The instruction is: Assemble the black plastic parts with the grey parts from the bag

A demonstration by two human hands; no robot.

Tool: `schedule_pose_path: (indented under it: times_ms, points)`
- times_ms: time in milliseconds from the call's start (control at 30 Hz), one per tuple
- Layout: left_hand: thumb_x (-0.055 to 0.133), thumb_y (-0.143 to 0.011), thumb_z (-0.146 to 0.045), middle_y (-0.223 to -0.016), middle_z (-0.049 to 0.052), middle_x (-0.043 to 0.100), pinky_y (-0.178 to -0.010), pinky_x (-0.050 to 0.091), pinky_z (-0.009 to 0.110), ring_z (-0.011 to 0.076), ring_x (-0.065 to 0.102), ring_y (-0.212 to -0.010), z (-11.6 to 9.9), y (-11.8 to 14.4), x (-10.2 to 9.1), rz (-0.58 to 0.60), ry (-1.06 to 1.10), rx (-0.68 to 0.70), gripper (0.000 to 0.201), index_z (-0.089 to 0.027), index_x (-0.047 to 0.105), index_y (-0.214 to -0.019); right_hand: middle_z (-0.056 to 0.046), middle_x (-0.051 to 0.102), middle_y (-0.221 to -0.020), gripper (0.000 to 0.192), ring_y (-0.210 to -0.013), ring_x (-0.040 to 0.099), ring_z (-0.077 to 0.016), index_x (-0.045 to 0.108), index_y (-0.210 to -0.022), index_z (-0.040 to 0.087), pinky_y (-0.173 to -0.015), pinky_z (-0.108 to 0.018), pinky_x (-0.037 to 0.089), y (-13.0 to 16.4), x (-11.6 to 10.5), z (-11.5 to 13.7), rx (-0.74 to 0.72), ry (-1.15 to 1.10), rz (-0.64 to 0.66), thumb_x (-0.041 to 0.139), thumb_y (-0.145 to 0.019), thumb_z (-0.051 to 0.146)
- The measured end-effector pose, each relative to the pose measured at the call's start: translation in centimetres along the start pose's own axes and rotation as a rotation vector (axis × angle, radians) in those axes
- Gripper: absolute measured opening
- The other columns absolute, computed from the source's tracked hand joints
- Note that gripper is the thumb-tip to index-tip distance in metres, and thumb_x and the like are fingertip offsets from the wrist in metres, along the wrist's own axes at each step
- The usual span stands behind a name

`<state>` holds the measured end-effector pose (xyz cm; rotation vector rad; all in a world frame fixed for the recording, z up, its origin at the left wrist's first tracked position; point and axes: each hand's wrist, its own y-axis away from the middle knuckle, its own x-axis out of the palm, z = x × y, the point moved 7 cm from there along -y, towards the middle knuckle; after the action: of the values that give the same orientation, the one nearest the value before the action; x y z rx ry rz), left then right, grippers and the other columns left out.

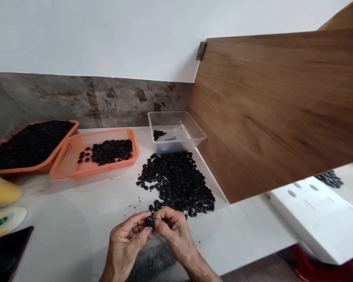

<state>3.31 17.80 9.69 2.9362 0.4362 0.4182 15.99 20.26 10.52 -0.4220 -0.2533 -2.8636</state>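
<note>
My left hand and my right hand meet over the white table, fingertips pinching one small black ring-shaped piece between them. Just beyond my fingers lies a loose pile of the same black pieces. A clear plastic tub behind the pile holds a few pieces and a bit of clear plastic. An orange basket to the left holds a patch of black pieces, and a second orange basket farther left is full of them.
A wooden panel stands along the pile's right side. A white foam block with holes lies at the right. A yellow object, a tape roll and a dark phone sit at the left edge.
</note>
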Motion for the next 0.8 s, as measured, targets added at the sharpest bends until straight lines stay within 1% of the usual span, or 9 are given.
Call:
schedule_pose_path:
  times_ms: [133,300,433,567,800]
  points:
    - [0.085,-0.057,-0.035,-0.061,-0.002,0.065,-0.053,0.054,0.016,0.0106,0.062,-0.051,0.05,0.03,-0.30,0.004,-0.029,0.020,0.029,-0.021,0.079,-0.082,-0.002,0.061,-0.060,0.030,-0.059,0.058,-0.0130,0.058,-0.068,0.013,-0.062,-0.025,0.046,0.17,0.00,-0.06,-0.015,0.047,0.011,0.067,-0.080,0.039]
    - [0.084,-0.058,-0.037,-0.060,-0.002,0.065,-0.052,0.054,0.017,0.0113,0.063,-0.050,-0.17,0.14,-0.36,0.015,-0.043,0.050,0.029,-0.022,0.079,-0.082,-0.002,0.060,-0.061,0.033,-0.060,0.057,-0.0135,0.058,-0.068,0.014,-0.062,-0.025,0.046,0.34,-0.17,-0.21,-0.018,0.081,-0.003,0.067,-0.080,0.043]
    - [0.084,-0.059,-0.035,-0.061,-0.002,0.067,-0.052,0.054,0.015,0.0112,0.064,-0.050,-0.25,0.26,-0.31,0.018,-0.031,0.062,0.028,-0.023,0.079,-0.083,-0.002,0.058,-0.061,0.033,-0.060,0.056,-0.0136,0.057,-0.068,0.014,-0.062,-0.026,0.045,0.48,-0.03,0.04,-0.030,0.072,-0.007,0.066,-0.080,0.043]
    - [0.084,-0.059,-0.034,-0.061,-0.002,0.068,-0.054,0.055,0.017,0.0119,0.065,-0.051,-0.19,0.32,-0.26,0.019,-0.007,0.054,0.028,-0.022,0.078,-0.083,-0.002,0.058,-0.061,0.033,-0.059,0.056,-0.0141,0.056,-0.067,0.014,-0.061,-0.026,0.044,0.53,-0.03,0.14,-0.019,0.077,-0.025,0.066,-0.080,0.043]
    - [0.084,-0.060,-0.033,-0.062,-0.002,0.067,-0.053,0.055,0.015,0.0106,0.063,-0.050,0.01,0.23,-0.31,0.035,-0.016,0.064,0.026,-0.023,0.079,-0.083,-0.003,0.057,-0.061,0.032,-0.059,0.055,-0.0141,0.055,-0.068,0.013,-0.061,-0.027,0.044,0.53,0.13,0.16,-0.018,0.070,-0.005,0.065,-0.081,0.041]
